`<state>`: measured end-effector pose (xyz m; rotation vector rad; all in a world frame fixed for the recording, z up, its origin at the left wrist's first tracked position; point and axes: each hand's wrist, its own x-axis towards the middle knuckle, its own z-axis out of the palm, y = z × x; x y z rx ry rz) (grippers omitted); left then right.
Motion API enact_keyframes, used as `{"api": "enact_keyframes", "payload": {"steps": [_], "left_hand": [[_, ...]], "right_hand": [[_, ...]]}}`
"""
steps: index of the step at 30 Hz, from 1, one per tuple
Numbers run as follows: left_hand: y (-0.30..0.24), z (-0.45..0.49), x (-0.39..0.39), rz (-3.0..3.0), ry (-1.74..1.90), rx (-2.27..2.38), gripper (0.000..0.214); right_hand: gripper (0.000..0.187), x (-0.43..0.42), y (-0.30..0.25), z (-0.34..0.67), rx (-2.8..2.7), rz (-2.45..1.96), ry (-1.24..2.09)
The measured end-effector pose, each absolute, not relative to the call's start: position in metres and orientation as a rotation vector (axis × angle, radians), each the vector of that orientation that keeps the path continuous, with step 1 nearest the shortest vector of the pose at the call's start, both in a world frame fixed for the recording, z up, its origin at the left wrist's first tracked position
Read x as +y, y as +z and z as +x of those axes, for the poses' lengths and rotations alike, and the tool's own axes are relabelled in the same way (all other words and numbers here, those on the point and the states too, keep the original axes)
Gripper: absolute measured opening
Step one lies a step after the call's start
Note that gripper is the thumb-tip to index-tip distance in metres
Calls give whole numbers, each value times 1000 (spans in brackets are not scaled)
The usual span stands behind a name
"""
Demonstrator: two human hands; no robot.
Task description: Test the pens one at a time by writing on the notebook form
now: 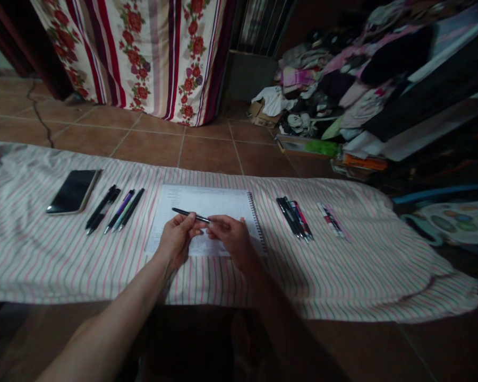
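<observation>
Forearms (pixel 131 297) nearest camera, ending in left hand (pixel 176 237) and right hand (pixel 233 233), fingers of both pinching one black pen (pixel 181 212), left thumb on the barrel, right fingertips at its right-hand end. Pen sits slightly tilted over a spiral notebook (pixel 207 196) on striped cloth (pixel 302 286). Phone (pixel 74 191) and loose pens (pixel 120 209) lie left of it; mostly dark pens (pixel 296 220), then pale pens (pixel 331 220), right.

The pen (pixel 182 213) is slim and black, with a silvery section toward its right end. It slants above the notebook (pixel 217 199), left end farther off, held by the left hand (pixel 177 233) and right hand (pixel 230 233).
</observation>
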<state>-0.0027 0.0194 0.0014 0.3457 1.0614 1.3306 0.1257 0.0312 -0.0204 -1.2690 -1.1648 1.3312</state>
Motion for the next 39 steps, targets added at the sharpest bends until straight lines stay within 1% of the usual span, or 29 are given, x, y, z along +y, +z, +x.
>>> {"api": "enact_keyframes", "payload": {"steps": [6, 15, 32, 39], "left_hand": [[3, -6, 21, 275, 1377, 1073, 24], [8, -12, 23, 174, 1412, 1111, 31], [4, -28, 27, 106, 1474, 1097, 25], [5, -31, 29, 86, 1490, 1122, 24]], "right_hand": [[23, 29, -18, 119, -1211, -1291, 1295], [19, 30, -13, 119, -1204, -1343, 1297], [24, 29, -6, 132, -1323, -1429, 1236], [24, 27, -3, 135, -1262, -1447, 1180]]}}
